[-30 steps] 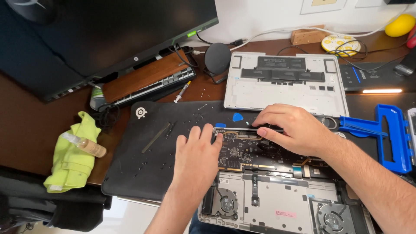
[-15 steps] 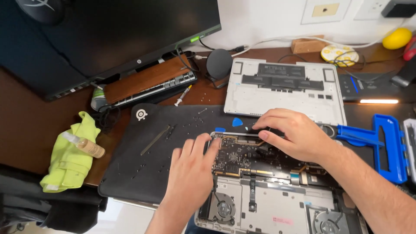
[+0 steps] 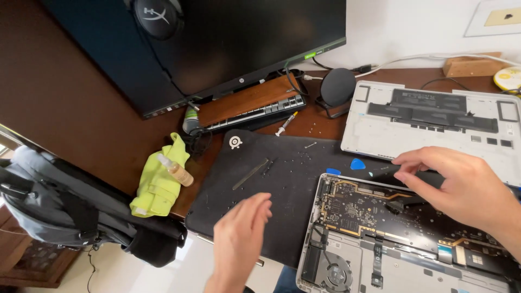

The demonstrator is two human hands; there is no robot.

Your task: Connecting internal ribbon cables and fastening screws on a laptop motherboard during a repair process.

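Since the earlier frame your left hand (image 3: 239,239) has come off the laptop (image 3: 391,239) and now hovers over the mat's (image 3: 271,179) near edge, fingers loosely spread and holding nothing, while your right hand (image 3: 461,187) has stayed over the board's far edge. The bench (image 3: 81,108) carries the monitor (image 3: 217,43) at the back, well clear of the work. The mat lies under the laptop, which sits at its right side with its bottom off, and small screws are scattered on the mat, likely so they do not roll away. The removed cover (image 3: 434,119) lies inner face up just behind, close at hand. Your right hand has thumb and forefinger drawn together at a dark strip (image 3: 388,172) by the board's (image 3: 363,209) back edge; whether they actually pinch it cannot be told. A yellow cloth (image 3: 157,187) with a small bottle (image 3: 176,171) on it rests left of the mat. Two blue picks (image 3: 357,163) lie just beyond the laptop's far corner.
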